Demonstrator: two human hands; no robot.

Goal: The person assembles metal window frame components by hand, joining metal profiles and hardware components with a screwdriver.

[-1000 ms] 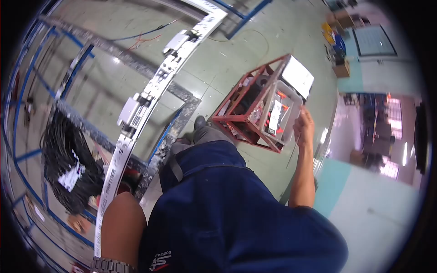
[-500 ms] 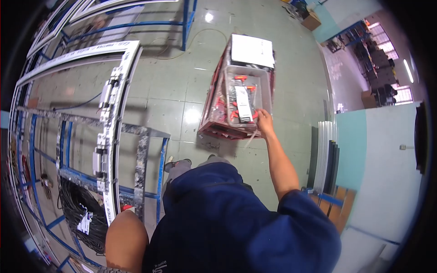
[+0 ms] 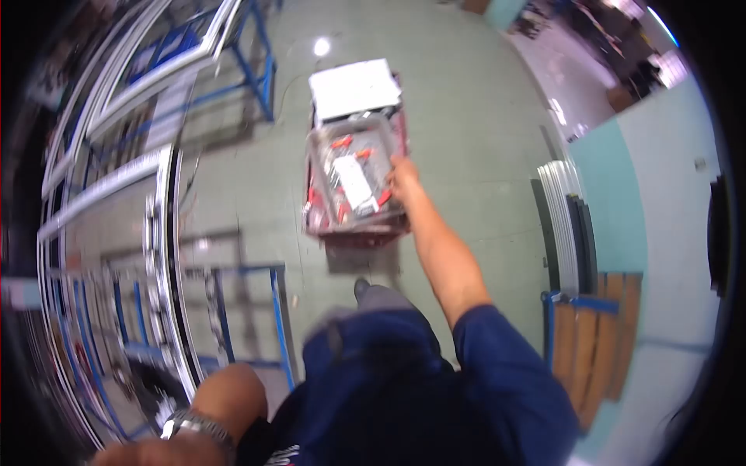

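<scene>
My right hand (image 3: 402, 180) grips the right wall of a translucent plastic bin (image 3: 317, 167). Inside the bin lie several red-handled items (image 3: 342, 143) in clear wrapping and a white labelled packet (image 3: 356, 184). The bin rests on a red cart (image 3: 400, 132), in front of a white flat box or sheet (image 3: 355, 87). At the bottom left edge my left hand (image 3: 148, 453) shows only in part, below a metal wristwatch (image 3: 198, 423); its fingers are out of view.
White window frames (image 3: 159, 233) lean on blue metal racks (image 3: 281, 330) at the left. White and dark profiles (image 3: 561, 210) stand by the right wall, near a blue stand with brown boards (image 3: 594, 334). My shoe (image 3: 360, 289) is on the floor behind the cart.
The view has shifted and turned, so the cart and bin appear further left. My right hand is still at the bin's right side. The left forearm has bent, bringing the watch and part of the hand into view.
</scene>
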